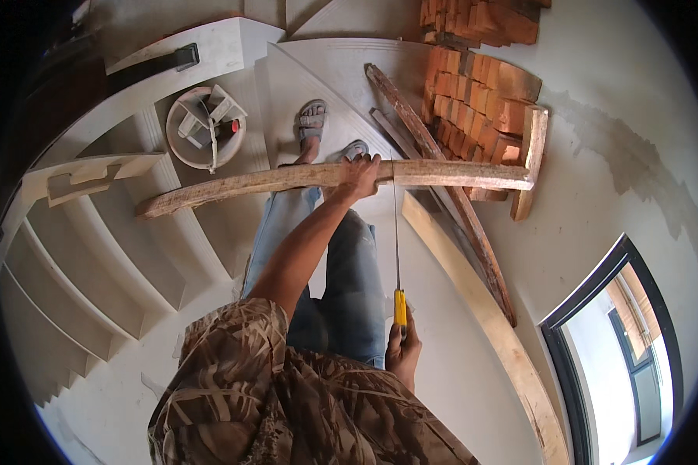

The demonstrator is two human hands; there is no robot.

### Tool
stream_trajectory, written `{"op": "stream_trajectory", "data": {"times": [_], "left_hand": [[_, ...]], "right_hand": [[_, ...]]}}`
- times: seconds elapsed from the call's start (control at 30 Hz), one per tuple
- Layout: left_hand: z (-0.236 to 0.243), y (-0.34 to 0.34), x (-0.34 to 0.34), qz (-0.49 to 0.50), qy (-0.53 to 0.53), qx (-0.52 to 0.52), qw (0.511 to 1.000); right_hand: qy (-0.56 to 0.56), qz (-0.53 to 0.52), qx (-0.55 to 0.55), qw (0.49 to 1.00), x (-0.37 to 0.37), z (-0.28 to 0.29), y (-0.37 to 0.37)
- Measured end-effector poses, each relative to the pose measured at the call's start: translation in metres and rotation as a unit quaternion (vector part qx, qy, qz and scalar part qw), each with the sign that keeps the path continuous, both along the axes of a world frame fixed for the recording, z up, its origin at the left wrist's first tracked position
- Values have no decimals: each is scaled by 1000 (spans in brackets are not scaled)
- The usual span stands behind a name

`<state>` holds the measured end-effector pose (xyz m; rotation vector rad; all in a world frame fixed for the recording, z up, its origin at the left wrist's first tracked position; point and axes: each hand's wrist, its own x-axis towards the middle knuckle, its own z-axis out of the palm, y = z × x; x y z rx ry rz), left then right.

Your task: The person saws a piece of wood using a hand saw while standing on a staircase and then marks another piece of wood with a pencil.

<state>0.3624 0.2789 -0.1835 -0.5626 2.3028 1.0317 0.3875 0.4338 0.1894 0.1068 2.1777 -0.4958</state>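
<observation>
A long wooden beam [271,180] lies crosswise in front of me. My left hand [357,178] is closed over its top near the middle, holding it. My right hand [403,347] grips the dark and yellow handle of a handsaw [399,306]. Its thin blade points away from me and crosses the beam just right of my left hand. How deep the blade sits in the wood, I cannot tell. The beam's right end meets a short upright wooden piece [529,163] beside the bricks.
Stacked orange bricks [485,89] stand at the far right. A dark reddish plank [450,178] and a pale plank [485,318] slant along the right. Stairs [105,256] descend at left, with a bucket of tools [177,147] on them. A black-framed window [566,372] is at lower right.
</observation>
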Motion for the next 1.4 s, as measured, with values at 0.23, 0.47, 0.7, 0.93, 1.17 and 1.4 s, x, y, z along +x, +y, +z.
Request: {"op": "stream_trajectory", "data": {"times": [0.23,0.47,0.7,0.93,1.17,1.4], "left_hand": [[-2,-4,-4,-10,10,5,1000],[11,11,2,15,35,-68,997],[3,13,4,5,22,-71,997],[11,15,3,10,55,-88,995],[12,8,1,7,42,-100,994],[10,18,3,1,61,-104,993]], "right_hand": [[112,35,-48,992,-27,-132,-21],[108,32,-47,992,-22,-114,-8],[81,14,-31,996,3,-55,-5],[28,1,-6,1000,-46,-167,-37],[29,-19,-36,999,10,-28,8],[13,-6,2,1000,-65,-180,-50]]}}
